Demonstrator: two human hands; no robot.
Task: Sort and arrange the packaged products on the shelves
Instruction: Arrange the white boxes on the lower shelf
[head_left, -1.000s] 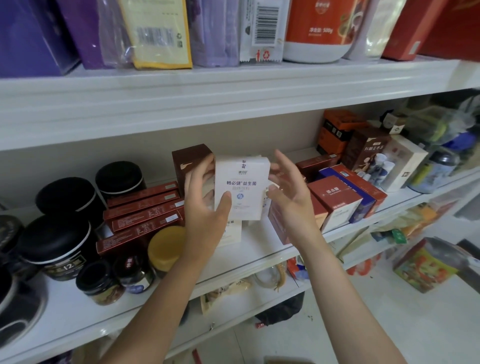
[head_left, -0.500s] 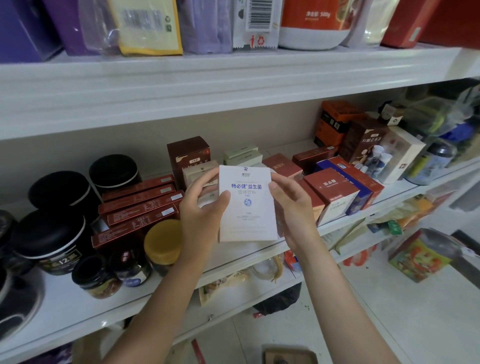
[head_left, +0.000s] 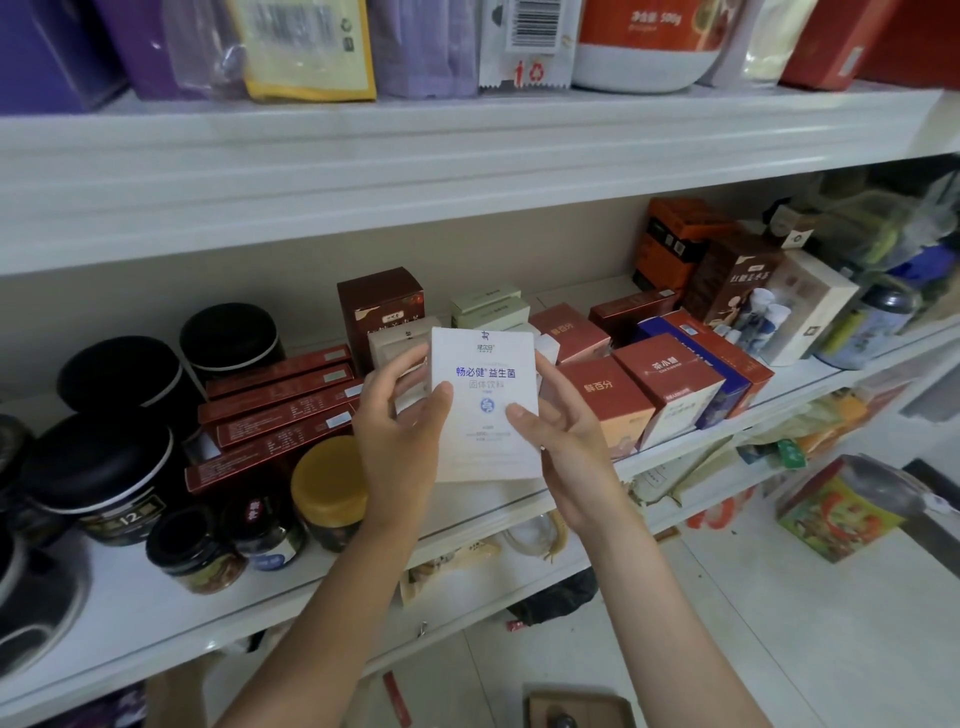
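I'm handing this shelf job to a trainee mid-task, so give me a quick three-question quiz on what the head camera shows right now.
1. True or false: both the left hand and the right hand hold the white box.
2. Multiple choice: the lid of the jar just left of the left hand is A) yellow, B) green, C) white.
3. Fill in: the stacked flat red boxes lie to the ___ of the white box.
Key: 1 true; 2 A; 3 left.

The top-shelf pouches (head_left: 306, 52) are cut off by the upper edge.
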